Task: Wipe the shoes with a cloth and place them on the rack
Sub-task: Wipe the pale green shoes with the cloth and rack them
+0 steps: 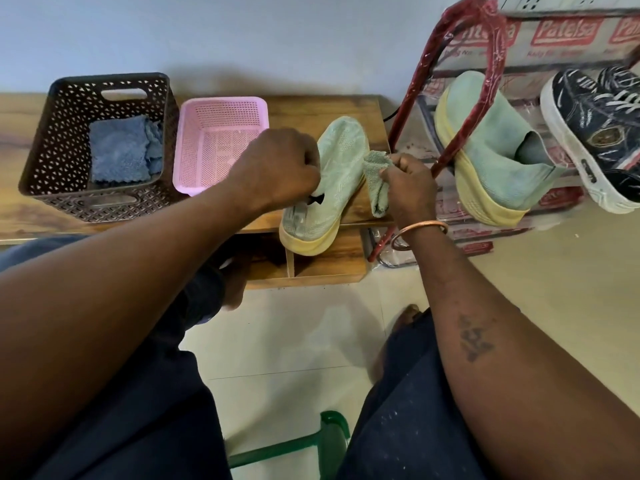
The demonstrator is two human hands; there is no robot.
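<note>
Head view, seated person at a low wooden table point(322, 109). A mint-green knit shoe point(337, 161) with a yellow sole lies on the right end of the table, its heel overhanging the near edge. The left hand point(277, 168) grips the shoe at its opening, fingers curled together on the upper. The right hand point(410, 188), with a copper bangle point(420, 233) on its wrist, pinches a folded green cloth point(375, 183) between curled fingers and thumb, and the cloth touches the shoe's right side. Right of the table stands the shoe rack point(450, 150), its red frame wrapped in plastic. On it rest the matching shoe point(491, 143), tilted, and a dark sneaker point(595, 133). At far left on the table a brown perforated basket point(59, 140) holds a blue cloth point(121, 147). A pink basket point(221, 140) sits just beside it.
</note>
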